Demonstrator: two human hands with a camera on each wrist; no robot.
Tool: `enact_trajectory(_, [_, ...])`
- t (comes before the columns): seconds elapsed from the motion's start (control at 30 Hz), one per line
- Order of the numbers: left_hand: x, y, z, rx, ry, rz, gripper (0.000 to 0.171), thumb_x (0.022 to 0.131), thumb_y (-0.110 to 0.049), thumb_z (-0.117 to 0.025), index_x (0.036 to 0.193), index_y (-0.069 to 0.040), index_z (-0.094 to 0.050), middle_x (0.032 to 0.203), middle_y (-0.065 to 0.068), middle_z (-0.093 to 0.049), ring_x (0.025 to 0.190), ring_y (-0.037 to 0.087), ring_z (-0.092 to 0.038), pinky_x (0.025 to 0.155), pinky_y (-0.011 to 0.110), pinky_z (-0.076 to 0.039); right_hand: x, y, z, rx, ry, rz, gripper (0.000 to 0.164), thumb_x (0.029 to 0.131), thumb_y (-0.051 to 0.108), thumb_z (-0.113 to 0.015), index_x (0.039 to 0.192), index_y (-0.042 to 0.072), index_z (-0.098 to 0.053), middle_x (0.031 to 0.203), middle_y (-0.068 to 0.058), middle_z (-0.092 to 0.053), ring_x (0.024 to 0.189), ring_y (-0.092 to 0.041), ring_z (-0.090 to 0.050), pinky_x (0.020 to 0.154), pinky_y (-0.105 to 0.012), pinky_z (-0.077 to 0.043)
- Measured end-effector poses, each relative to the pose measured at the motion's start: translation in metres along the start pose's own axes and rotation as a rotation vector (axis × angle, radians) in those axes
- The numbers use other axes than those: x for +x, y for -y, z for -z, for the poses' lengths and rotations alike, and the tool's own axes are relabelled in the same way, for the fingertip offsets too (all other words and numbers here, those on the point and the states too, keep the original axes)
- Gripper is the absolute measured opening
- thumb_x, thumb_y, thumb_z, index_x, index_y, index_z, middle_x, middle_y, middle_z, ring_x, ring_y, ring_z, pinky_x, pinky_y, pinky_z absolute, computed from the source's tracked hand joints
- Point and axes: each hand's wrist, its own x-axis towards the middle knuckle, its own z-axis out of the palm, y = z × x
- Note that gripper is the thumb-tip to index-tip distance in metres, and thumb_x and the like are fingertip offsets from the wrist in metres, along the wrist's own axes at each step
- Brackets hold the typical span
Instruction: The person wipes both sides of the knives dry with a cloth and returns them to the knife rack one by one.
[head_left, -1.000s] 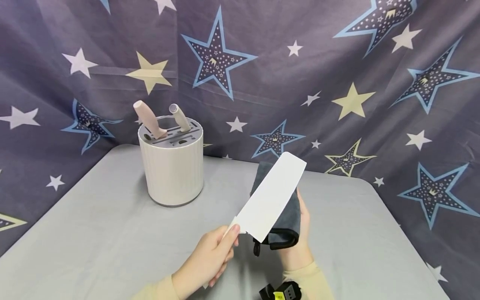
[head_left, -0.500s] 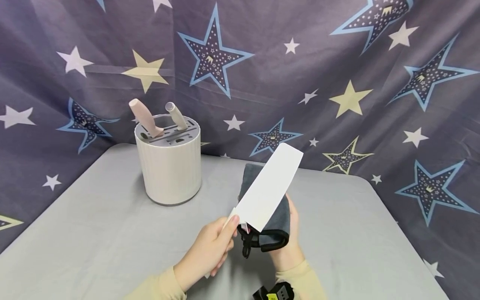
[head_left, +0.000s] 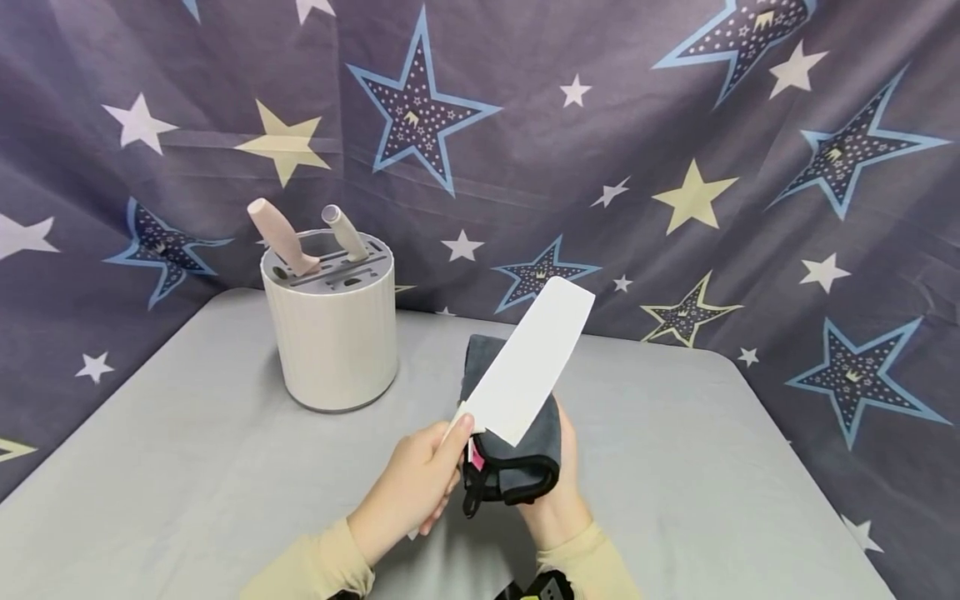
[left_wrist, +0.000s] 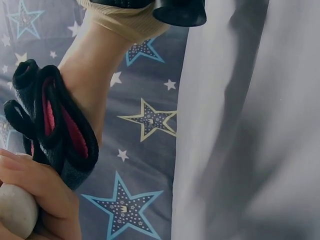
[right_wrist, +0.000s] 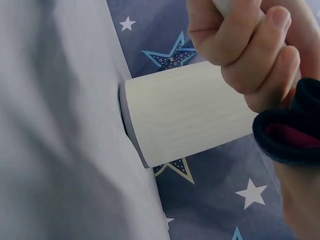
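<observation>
A cleaver (head_left: 534, 354) with a plain white blade slants up and to the right above the table. My left hand (head_left: 411, 482) grips its pale handle, thumb on top near the blade, fingers curled round it in the right wrist view. Under the blade lies a folded dark grey cloth (head_left: 525, 467) with black edging, a loop and a pink inside. My right hand (head_left: 561, 504) holds this cloth from below and the right, against the blade's underside. Most of its fingers are hidden behind cloth and blade. In the left wrist view the handle's end (left_wrist: 17, 210) pokes out of the left fist.
A white round knife block (head_left: 330, 346) stands at the table's back left, with a pink-handled knife (head_left: 281, 236) and a cream-handled one (head_left: 345, 233) in its slotted grey top. Behind the grey table (head_left: 187, 467) hangs a star-patterned curtain (head_left: 480, 150).
The right hand and cloth have shifted left and slightly down along the blade, toward the handle. The cleaver has moved a little up and left. Pink inside the cloth now shows.
</observation>
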Motion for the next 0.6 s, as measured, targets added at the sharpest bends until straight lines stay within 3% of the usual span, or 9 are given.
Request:
enact_trajectory(0.27, [0.002, 0.001, 0.001, 0.015, 0.012, 0.007, 0.064, 0.1, -0.061, -0.04, 0.075, -0.003, -0.05, 0.048, 0.001, -0.047, 0.026, 0.009, -0.039, 0.026, 0.035, -0.037, -0.002, 0.001, -0.002, -0.022, -0.049, 0.028, 0.045, 0.11, 0.027, -0.024, 0.097, 0.012, -0.065, 0.093, 0.0, -0.067, 0.087, -0.011, -0.062, 0.084, -0.025, -0.05])
enact_trajectory(0.43, [0.002, 0.001, 0.001, -0.021, 0.04, 0.019, 0.063, 0.1, -0.061, -0.042, 0.078, -0.003, -0.051, 0.05, 0.002, -0.047, 0.026, 0.009, -0.038, 0.026, 0.033, -0.035, -0.004, 0.005, -0.002, -0.11, -0.146, 0.088, 0.038, 0.109, 0.021, -0.032, 0.094, 0.011, -0.065, 0.092, 0.002, -0.066, 0.086, -0.007, -0.061, 0.083, -0.022, -0.051])
enact_trajectory(0.6, [0.001, 0.0, 0.002, -0.057, 0.069, 0.041, 0.061, 0.099, -0.062, -0.043, 0.079, -0.005, -0.051, 0.05, 0.001, -0.046, 0.028, 0.009, -0.036, 0.026, 0.031, -0.034, -0.003, 0.009, -0.001, -0.126, -0.164, 0.094, 0.035, 0.109, 0.02, -0.036, 0.092, 0.011, -0.066, 0.091, 0.001, -0.065, 0.085, -0.007, -0.06, 0.083, -0.022, -0.051])
